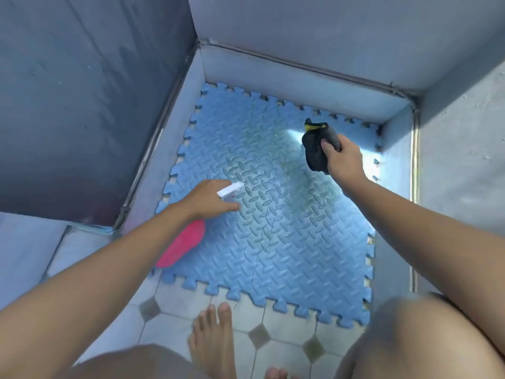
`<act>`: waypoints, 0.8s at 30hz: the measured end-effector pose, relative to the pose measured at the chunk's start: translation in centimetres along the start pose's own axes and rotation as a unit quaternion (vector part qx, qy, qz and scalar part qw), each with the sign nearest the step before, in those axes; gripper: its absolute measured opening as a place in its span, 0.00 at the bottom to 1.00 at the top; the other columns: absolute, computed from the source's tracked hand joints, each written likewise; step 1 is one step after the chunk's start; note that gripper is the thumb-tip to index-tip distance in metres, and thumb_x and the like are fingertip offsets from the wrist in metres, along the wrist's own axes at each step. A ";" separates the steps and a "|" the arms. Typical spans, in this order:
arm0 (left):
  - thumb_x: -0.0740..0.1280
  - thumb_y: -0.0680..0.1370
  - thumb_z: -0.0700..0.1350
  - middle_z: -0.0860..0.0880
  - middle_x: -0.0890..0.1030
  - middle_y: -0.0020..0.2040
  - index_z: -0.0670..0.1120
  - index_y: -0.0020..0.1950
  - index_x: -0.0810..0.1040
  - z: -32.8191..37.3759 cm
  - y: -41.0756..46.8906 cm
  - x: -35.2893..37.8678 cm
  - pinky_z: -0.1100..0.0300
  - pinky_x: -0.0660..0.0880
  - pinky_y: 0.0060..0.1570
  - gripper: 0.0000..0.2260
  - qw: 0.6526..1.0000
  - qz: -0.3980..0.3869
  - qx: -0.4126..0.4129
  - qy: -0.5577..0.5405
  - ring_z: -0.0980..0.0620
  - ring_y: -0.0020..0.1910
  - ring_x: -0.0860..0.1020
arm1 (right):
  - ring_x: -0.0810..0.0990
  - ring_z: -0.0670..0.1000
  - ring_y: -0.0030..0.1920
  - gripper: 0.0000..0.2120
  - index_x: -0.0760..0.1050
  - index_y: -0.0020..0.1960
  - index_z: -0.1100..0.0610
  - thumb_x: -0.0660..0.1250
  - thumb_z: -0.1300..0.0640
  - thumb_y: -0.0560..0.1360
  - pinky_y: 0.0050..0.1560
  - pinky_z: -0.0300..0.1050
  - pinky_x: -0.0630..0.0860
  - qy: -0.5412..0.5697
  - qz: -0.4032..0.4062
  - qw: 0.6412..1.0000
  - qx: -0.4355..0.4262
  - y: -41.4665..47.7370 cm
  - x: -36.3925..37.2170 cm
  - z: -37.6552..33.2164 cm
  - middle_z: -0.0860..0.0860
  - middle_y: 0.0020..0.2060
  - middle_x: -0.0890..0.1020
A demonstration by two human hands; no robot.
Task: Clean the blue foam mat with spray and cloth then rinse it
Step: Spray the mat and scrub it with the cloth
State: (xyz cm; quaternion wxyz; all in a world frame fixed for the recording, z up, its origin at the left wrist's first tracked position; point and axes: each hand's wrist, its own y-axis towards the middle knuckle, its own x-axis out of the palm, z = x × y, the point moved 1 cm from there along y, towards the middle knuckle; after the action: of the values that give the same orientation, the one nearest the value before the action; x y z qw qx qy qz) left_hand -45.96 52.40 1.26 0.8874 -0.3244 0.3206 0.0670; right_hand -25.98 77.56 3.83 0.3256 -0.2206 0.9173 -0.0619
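Observation:
The blue foam mat [273, 228] with puzzle edges and a tread pattern lies flat on the floor in a walled corner. My left hand [210, 199] grips a spray bottle [185, 242] with a pink body and white nozzle, held low over the mat's left side, nozzle aimed toward the mat's middle. My right hand [343, 158] holds a bunched dark cloth [315, 149] with a yellow trim, above the mat's far right part. The mat's middle looks wet and shiny.
Grey walls [300, 31] close the mat in on the left, back and right. White floor tiles [246, 318] with dark diamond insets lie in front of the mat, where my bare feet [213, 343] and knees are.

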 end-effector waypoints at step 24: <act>0.79 0.69 0.57 0.52 0.69 0.26 0.42 0.32 0.69 1.5 3.0 3.0 0.57 0.64 0.34 0.25 0.991 0.085 0.093 -0.047 0.54 0.28 0.67 | 0.73 0.57 0.47 0.07 0.75 0.53 0.55 0.60 0.55 0.79 0.46 0.47 0.67 -0.179 0.116 0.975 -0.058 5.2 -6.2 11.5 0.54 0.45 0.78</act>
State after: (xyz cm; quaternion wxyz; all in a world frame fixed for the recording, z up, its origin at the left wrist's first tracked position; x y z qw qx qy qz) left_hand -43.83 55.36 -1.26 0.9188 -0.2086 0.3097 0.1279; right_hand -16.42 85.33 -2.93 0.4766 -0.1386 0.8653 0.0698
